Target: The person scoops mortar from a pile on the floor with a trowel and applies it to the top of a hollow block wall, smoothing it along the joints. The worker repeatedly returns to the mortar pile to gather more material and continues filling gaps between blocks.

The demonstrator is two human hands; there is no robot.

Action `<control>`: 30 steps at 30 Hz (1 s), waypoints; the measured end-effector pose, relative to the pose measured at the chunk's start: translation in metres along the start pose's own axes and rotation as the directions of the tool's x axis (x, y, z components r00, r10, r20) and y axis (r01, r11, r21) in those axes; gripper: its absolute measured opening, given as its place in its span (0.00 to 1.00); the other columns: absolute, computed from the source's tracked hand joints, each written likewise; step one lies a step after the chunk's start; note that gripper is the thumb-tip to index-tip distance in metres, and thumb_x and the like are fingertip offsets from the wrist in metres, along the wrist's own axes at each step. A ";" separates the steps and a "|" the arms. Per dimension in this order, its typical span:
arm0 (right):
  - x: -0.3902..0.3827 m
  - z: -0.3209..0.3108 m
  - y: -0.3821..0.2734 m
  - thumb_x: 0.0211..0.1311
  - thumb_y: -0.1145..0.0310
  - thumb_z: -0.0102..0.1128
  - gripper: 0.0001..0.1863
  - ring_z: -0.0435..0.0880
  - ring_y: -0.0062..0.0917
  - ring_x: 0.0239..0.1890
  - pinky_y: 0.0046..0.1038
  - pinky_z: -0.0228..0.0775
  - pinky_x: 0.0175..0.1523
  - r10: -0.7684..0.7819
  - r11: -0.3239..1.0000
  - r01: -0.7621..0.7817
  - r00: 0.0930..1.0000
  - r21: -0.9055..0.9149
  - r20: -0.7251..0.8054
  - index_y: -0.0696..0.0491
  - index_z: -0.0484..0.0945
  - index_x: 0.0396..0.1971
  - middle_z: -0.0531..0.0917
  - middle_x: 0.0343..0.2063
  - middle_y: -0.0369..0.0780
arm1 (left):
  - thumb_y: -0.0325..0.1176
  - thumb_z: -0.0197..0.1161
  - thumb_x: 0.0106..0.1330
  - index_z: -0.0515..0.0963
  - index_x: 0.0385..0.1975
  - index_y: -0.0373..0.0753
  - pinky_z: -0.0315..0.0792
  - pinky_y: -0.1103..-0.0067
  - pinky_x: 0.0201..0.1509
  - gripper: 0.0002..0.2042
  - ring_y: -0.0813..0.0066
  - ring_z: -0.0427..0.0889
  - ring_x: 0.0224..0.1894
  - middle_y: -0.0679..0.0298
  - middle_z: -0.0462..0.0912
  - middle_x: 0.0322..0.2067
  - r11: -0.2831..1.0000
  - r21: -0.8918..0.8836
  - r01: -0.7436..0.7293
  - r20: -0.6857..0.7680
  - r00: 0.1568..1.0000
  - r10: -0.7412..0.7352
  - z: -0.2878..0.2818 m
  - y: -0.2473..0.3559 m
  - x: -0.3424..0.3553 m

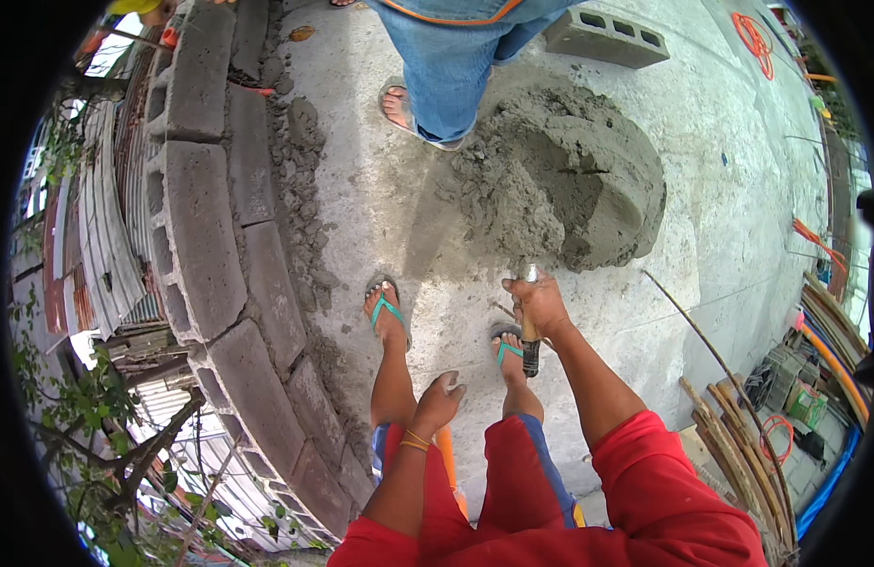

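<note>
Mortar (602, 194), grey & damp-looking, lies heaped on the pale concrete floor (711, 283), upper middle of the view & just R of centre. We see its L side rough & crumbly, its R side smoother & rounded, w/ a shaded hollow btwn them & a short dark crack nr the middle.

The R hand (543, 307) is wrapped round the handle of a trowel-like tool (531, 333) at the heap's near edge; we make out lt wood, a shiny metal neck & a dark butt end, but its far end's hidden, so we can't tell the blade's shape.

The L hand (439, 403) hangs nr the L knee (392, 411), fingers curled; we can't tell how tightly it's closed. A yellowish band (415, 441) circles that wrist.

Along the L runs a low wall (205, 236) of grey hollow blocks, w/ crumbs of mix (305, 180) strewn at its foot. A co-worker in jeans (446, 76) stands just beside the heap, nr a loose hollow block (593, 42).
</note>
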State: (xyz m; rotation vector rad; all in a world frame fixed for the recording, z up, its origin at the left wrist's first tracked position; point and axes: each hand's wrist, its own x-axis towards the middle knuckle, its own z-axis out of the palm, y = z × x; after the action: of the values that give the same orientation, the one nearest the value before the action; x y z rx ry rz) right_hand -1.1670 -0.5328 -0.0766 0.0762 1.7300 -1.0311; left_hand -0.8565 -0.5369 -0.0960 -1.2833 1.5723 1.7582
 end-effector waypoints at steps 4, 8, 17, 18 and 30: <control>-0.079 -0.007 -0.021 0.59 0.68 0.70 0.11 0.72 0.24 0.11 0.30 0.65 0.18 0.025 0.972 0.009 0.989 -0.234 0.145 0.53 0.74 0.30 0.74 0.15 0.35 | 0.40 0.61 0.72 0.74 0.63 0.31 0.73 0.74 0.62 0.24 0.65 0.82 0.56 0.53 0.83 0.54 0.851 -0.501 -0.155 -0.297 0.955 -0.001 0.027 0.000 -0.069; -0.148 0.008 -0.030 0.59 0.67 0.71 0.10 0.72 0.24 0.10 0.30 0.65 0.15 0.140 0.864 -0.010 0.965 -0.503 0.220 0.52 0.76 0.30 0.73 0.15 0.35 | 0.37 0.60 0.73 0.73 0.63 0.33 0.74 0.78 0.58 0.23 0.72 0.82 0.51 0.62 0.81 0.51 0.598 -0.705 -0.382 -0.526 0.846 -0.080 0.057 -0.031 -0.136; -0.284 0.149 -0.006 0.58 0.69 0.75 0.16 0.77 0.17 0.21 0.27 0.73 0.23 0.468 0.272 0.360 0.760 -0.892 0.450 0.56 0.79 0.42 0.81 0.24 0.33 | 0.47 0.47 0.81 0.66 0.68 0.37 0.75 0.71 0.56 0.24 0.63 0.81 0.58 0.57 0.77 0.60 -0.323 -0.738 -0.593 -0.403 0.771 -0.494 0.093 -0.122 -0.281; -0.300 0.176 0.005 0.58 0.68 0.75 0.17 0.76 0.17 0.22 0.27 0.72 0.23 0.502 0.204 0.421 0.730 -0.884 0.464 0.56 0.78 0.43 0.81 0.24 0.33 | 0.48 0.45 0.82 0.65 0.69 0.36 0.75 0.70 0.56 0.25 0.62 0.81 0.58 0.57 0.77 0.61 -0.389 -0.666 -0.636 -0.400 0.745 -0.534 0.097 -0.140 -0.292; -0.500 0.517 0.220 0.57 0.63 0.76 0.30 0.74 0.19 0.18 0.29 0.68 0.22 0.840 -0.274 0.872 0.423 -0.407 0.341 0.66 0.73 0.51 0.77 0.18 0.36 | 0.57 0.40 0.81 0.52 0.76 0.34 0.60 0.56 0.73 0.35 0.49 0.62 0.74 0.49 0.53 0.77 -0.459 0.319 -0.829 -0.290 0.375 -0.880 0.085 -0.408 -0.424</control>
State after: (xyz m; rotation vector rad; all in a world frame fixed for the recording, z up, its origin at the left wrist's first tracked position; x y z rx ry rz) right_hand -0.4554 -0.5303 0.1654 -1.5870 0.6131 1.0122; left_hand -0.3532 -0.2534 0.0473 0.7800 0.7340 -0.5116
